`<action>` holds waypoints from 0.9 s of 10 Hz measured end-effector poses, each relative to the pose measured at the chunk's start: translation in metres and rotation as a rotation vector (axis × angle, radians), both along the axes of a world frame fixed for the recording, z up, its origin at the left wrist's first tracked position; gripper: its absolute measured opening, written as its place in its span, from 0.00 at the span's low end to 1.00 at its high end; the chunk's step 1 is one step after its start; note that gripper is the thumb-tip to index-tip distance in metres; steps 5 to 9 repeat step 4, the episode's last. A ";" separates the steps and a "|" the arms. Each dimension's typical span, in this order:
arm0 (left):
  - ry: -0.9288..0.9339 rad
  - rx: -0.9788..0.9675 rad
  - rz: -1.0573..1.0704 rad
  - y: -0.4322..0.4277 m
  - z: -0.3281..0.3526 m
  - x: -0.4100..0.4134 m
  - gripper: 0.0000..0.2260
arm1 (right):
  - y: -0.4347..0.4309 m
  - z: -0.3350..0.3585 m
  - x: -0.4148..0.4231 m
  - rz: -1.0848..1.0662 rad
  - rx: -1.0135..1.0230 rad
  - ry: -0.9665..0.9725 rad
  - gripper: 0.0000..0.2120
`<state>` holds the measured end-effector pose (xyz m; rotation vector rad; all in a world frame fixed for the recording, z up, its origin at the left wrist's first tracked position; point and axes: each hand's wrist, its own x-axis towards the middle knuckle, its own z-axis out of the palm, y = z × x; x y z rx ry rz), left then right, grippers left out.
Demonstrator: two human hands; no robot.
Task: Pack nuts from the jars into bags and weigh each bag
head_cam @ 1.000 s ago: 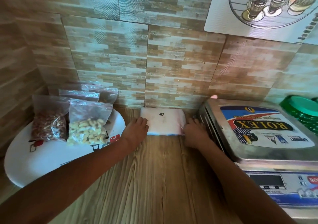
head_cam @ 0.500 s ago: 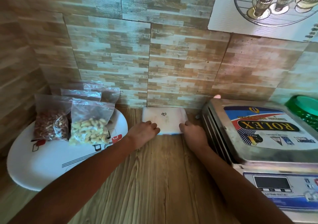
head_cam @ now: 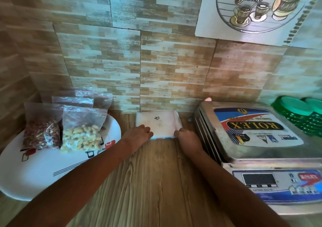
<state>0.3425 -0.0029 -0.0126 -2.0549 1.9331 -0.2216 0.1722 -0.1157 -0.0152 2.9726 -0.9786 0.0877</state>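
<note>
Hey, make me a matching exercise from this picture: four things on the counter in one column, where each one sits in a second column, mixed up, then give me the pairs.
Things
1. cashew bag
2. scale
3. flat white packet
4. green-lidded jars

Places
A. far right, behind the scale
B. against the wall, between the left hand and the right hand
C. on the white plate, at the left
D. just right of the right hand, display facing the person

Pairs: 1-C, 2-D, 3-B, 4-A
</note>
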 end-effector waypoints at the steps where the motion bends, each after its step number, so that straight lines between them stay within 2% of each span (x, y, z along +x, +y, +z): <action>1: -0.012 0.016 0.017 0.006 0.001 -0.002 0.21 | 0.003 0.002 -0.002 0.007 0.027 0.021 0.13; 3: 0.189 -0.066 0.160 0.027 0.003 -0.009 0.21 | 0.018 0.012 -0.012 0.035 0.010 0.004 0.18; 4: 0.348 -0.197 0.281 0.043 0.002 -0.020 0.21 | 0.027 0.020 -0.020 0.058 0.008 -0.082 0.19; 9: 0.348 -0.197 0.281 0.043 0.002 -0.020 0.21 | 0.027 0.020 -0.020 0.058 0.008 -0.082 0.19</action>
